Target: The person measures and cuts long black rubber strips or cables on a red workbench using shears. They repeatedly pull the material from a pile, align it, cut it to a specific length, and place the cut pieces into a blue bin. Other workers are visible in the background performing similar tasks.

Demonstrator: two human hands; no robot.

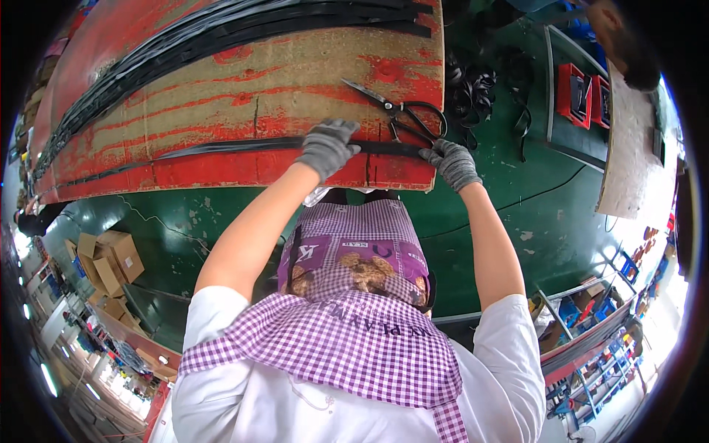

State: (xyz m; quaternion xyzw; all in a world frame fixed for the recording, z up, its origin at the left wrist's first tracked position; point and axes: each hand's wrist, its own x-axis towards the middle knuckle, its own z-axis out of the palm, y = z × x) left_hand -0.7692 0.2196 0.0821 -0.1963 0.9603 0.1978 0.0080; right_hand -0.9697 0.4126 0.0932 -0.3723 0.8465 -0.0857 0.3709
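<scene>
A long black strip (pixel 251 145) runs along the near edge of the worn red-and-brown board table (pixel 295 70). My left hand (pixel 330 150), in a grey glove, is closed over the strip, with its thumb along it. At the table's right edge my right hand (pixel 454 164), also gloved in grey, pinches the strip's end between thumb and fingers. Just beyond the strip, between my hands, lie black-handled scissors (pixel 395 108) with their blades apart. The scissors' handle loops reach close to my right fingers.
A bundle of black strips (pixel 244 29) lies across the far side of the table. Loose black strips (pixel 473 85) hang or lie beyond its right edge. Red bins (pixel 574 94) stand at the right, near another person (pixel 620 40). Cardboard boxes (pixel 111 262) sit on the green floor at left.
</scene>
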